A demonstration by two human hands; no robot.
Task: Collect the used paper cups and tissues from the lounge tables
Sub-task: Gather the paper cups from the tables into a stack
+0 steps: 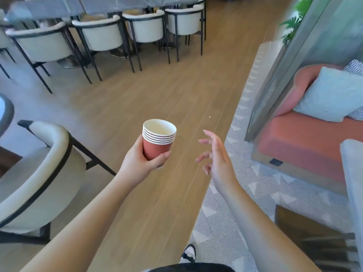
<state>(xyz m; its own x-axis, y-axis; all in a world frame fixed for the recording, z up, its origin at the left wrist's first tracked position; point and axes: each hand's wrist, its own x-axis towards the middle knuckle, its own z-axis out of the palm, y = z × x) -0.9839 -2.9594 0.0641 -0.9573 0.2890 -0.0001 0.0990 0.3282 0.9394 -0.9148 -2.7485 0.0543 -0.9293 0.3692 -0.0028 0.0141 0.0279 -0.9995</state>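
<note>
My left hand (140,159) grips a stack of several nested red paper cups (158,139) with white rims, held upright over the wooden floor at the middle of the head view. The top cup looks empty inside. My right hand (215,154) hovers a short way to the right of the stack, fingers spread and curled, holding nothing. No tissues are visible.
A cream armchair (37,173) stands close on the left beside a dark round table edge (8,112). A row of cream chairs (102,36) lines a long table at the back. A coral sofa (306,142) with pillows sits right on a patterned rug (245,203).
</note>
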